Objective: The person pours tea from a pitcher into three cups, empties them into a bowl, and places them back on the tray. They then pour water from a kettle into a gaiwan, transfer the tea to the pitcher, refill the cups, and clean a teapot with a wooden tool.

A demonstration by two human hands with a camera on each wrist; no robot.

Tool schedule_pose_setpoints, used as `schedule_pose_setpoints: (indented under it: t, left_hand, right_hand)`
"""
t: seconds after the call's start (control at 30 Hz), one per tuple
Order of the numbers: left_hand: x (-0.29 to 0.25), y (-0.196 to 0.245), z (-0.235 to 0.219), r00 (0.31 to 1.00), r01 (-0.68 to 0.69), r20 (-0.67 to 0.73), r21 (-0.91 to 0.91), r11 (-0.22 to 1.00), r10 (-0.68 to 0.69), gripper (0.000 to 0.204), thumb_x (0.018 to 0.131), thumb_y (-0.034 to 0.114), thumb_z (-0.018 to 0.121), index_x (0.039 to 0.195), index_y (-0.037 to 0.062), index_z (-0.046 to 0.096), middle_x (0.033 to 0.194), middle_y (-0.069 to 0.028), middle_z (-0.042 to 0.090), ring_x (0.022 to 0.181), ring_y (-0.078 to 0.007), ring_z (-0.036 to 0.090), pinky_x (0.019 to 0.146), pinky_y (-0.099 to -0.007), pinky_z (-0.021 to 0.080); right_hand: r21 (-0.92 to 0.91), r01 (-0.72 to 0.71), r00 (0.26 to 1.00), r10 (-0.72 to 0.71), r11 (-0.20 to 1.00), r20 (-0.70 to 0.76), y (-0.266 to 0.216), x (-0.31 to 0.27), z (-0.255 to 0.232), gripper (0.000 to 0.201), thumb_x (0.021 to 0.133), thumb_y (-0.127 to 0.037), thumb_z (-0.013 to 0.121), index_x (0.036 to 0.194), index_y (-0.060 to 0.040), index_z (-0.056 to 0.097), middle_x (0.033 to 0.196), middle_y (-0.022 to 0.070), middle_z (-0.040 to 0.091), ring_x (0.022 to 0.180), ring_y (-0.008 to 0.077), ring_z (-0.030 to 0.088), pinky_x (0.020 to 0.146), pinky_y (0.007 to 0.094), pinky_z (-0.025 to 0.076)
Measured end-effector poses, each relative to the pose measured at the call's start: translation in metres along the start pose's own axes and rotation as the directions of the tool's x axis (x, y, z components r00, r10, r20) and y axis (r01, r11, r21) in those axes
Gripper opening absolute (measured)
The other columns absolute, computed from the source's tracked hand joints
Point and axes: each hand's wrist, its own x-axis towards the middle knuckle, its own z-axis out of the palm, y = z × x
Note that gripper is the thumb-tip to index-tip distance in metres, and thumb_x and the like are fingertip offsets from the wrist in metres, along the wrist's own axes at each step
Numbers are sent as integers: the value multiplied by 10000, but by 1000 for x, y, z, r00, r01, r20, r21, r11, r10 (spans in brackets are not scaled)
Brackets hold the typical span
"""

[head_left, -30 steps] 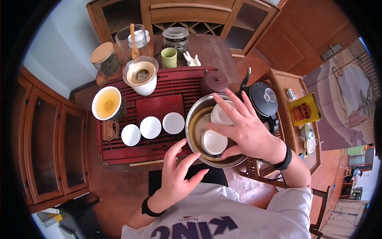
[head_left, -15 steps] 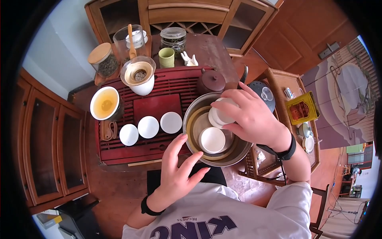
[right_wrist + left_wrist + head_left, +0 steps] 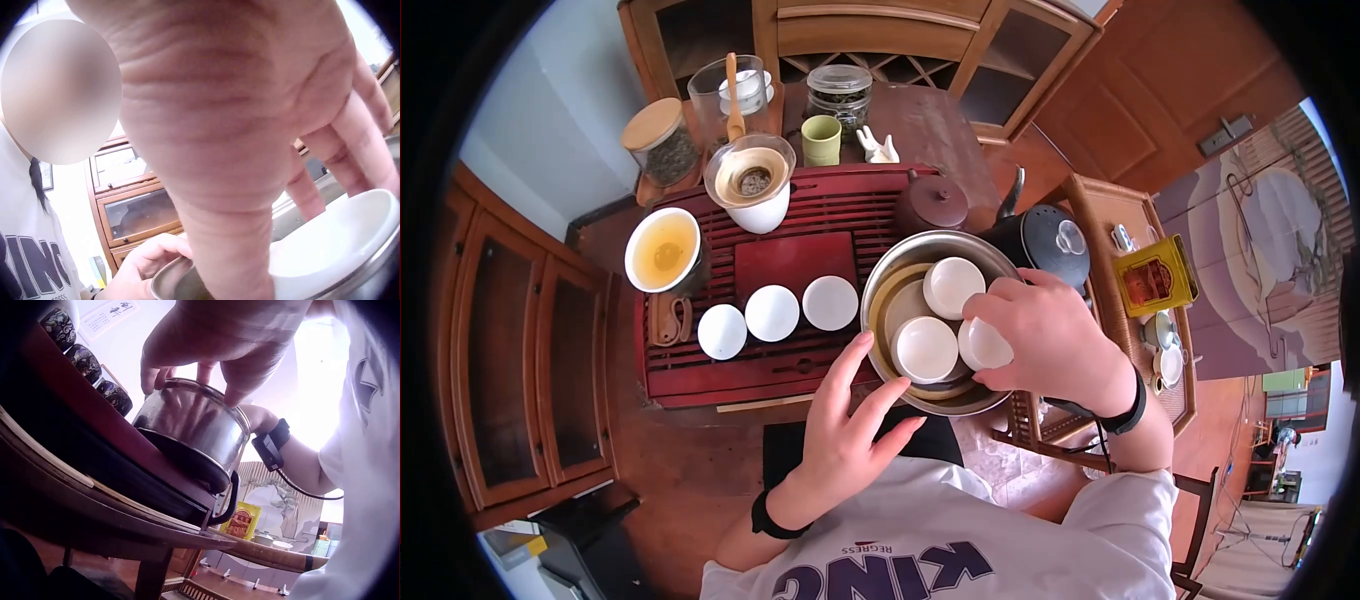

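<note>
A steel pot (image 3: pixel 878 262) stands on the right end of the red tea tray, with three white cups in it. Between thumb and fingers, my right hand (image 3: pixel 1055 345) pinches one white cup (image 3: pixel 984 346) at the pot's right side. Another cup (image 3: pixel 955 288) sits at the back and a third cup (image 3: pixel 925 350) at the front. Only the held cup (image 3: pixel 337 240) shows in the right wrist view. My left hand (image 3: pixel 835 445) has its fingers loosely spread, fingertips at the near left rim. In the left wrist view, those fingers (image 3: pixel 150 378) overlap the pot's rim (image 3: pixel 194 384).
Three small cups (image 3: pixel 772 313) stand on the tea tray (image 3: pixel 700 385), left of the pot. Farther left is a cup of amber tea (image 3: pixel 663 250); behind are a strainer (image 3: pixel 754 182) and brown teapot (image 3: pixel 931 203). A black kettle (image 3: pixel 1045 245) stands right of the pot.
My right hand was spread over the pot, then gripped a cup at its back. Now it holds a cup at the pot's right side, and three cups show inside. My left hand stays at the rim.
</note>
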Motion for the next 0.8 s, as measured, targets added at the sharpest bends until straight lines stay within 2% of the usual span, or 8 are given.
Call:
schedule_pose_setpoints:
  t: [0.3,0.37,0.47,0.53,0.6,0.73,0.77,0.8]
  left_hand:
    - [0,0,1,1000,-4,-2,-3,1000,4,463,758,151,843,1161,46,640,1472,-270,394,1347,-437,444,1075,-491,422]
    - [1,-1,0,999,-28,-20,23,999,28,473,761,171,838,1177,43,652,1449,-282,418,1312,-434,489,1026,-478,485]
    - [-1,-1,2,1000,-12,-20,-6,1000,12,539,762,157,840,1244,52,621,1483,-287,368,1337,-437,460,1039,-477,479]
    - [-2,-4,8,999,1,-46,-86,996,-5,608,755,116,839,1298,55,572,1512,-280,316,1350,-423,450,1052,-484,468]
    - [-1,-6,11,998,5,-68,-169,986,-17,682,747,74,838,1351,59,524,1542,-272,265,1363,-409,440,1065,-491,456]
    - [-2,-7,12,1000,21,-2,-150,989,-21,740,749,63,833,1396,55,475,1553,-278,245,1368,-410,442,1063,-480,456]
    - [-3,-6,13,999,36,17,-157,987,-33,731,746,63,834,1388,50,484,1546,-285,264,1364,-421,446,1064,-480,451]
    - [-2,-5,12,999,33,18,-153,988,-31,731,746,63,834,1388,50,484,1546,-285,264,1364,-421,446,1064,-480,451]
  right_hand:
    - [-44,-170,985,171,985,34,-11,-3,17,535,613,-310,897,1025,-90,635,934,69,666,902,301,671,1047,471,463]
    - [81,-54,977,70,995,-202,-5,-9,14,562,661,-363,874,1060,-67,612,869,108,646,802,339,672,926,443,527]
    - [148,-217,909,255,965,-331,-6,-23,3,559,692,-323,863,1116,-55,616,900,119,650,802,343,662,784,408,555]
    - [100,-191,914,214,977,-346,2,-34,5,559,751,-311,841,1185,-49,605,913,126,651,754,294,669,666,377,541]
    - [293,-398,867,461,869,-190,1,-46,10,534,811,-331,807,1194,-28,591,870,122,650,693,249,672,616,361,534]
    - [579,-428,866,499,694,41,-1,-64,20,681,945,-267,694,1473,-3,354,789,124,654,656,218,674,599,341,530]
    - [627,-475,868,447,618,216,1,-65,23,820,994,-217,621,1580,-55,70,861,134,676,706,204,698,588,330,557]
    - [630,-471,869,446,618,212,-3,-65,25,820,994,-217,621,1580,-55,70,861,134,676,706,204,698,588,330,557]
